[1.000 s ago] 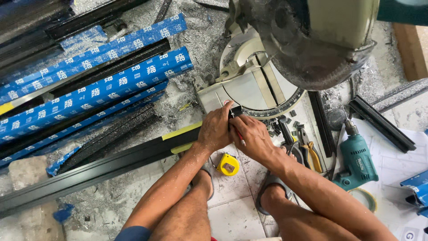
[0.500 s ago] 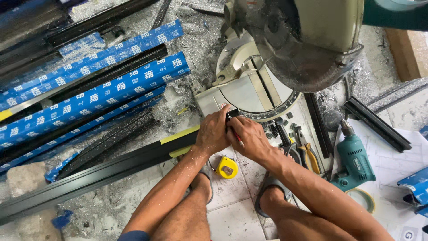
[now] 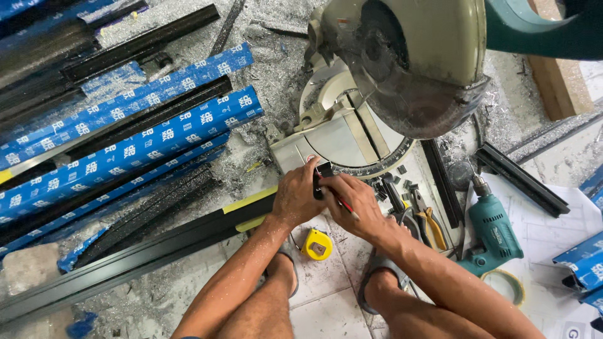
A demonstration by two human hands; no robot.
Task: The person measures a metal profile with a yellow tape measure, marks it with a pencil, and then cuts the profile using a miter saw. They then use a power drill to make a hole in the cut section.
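Nearest us, a yellow tape measure (image 3: 316, 244) sits on the tile between our feet. Just past it, our left hand (image 3: 296, 199) presses curled fingers onto the end of a long black profile (image 3: 144, 254), and our right hand (image 3: 352, 204) pinches a red pencil (image 3: 342, 203) against it. To the right lies a teal drill (image 3: 493, 229). Further off sits the miter saw (image 3: 402, 69), with blue-wrapped profiles (image 3: 125, 144) far left.

Bare left hand (image 3: 300, 196) and right hand (image 3: 353, 202), forearms uncovered and flecked with pale metal shavings. No sleeves, gloves or wristwear visible. Bare knees below; each foot wears a grey open sandal (image 3: 377, 271) with a strap across the foot.
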